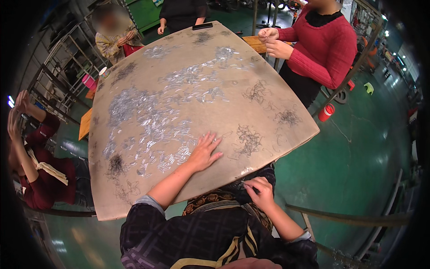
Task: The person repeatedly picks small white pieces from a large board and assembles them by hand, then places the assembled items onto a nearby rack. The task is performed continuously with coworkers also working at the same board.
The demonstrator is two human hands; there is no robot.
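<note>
My left hand (204, 153) lies on the brown tabletop (210, 184) with its fingers spread. Its fingertips are beside the edge of a wide scatter of small shiny silver tubes (179, 152). To its right sits a loose tangle of thin dark wire-like strands (247, 140). Over my lap, just off the table's near edge, my right hand (260, 192) is closed in a pinch. Something tiny and pale shows at its fingertips, too small to make out. A few small shiny bits (246, 171) lie at the table edge near that hand.
More dark strand piles (115, 165) dot the table's sides. A black phone (202, 26) lies at the far edge. A person in a red sweater (329, 45) stands far right, another sits left with raised hands (18, 116), and two more are beyond. A red bucket (326, 112) stands on the floor.
</note>
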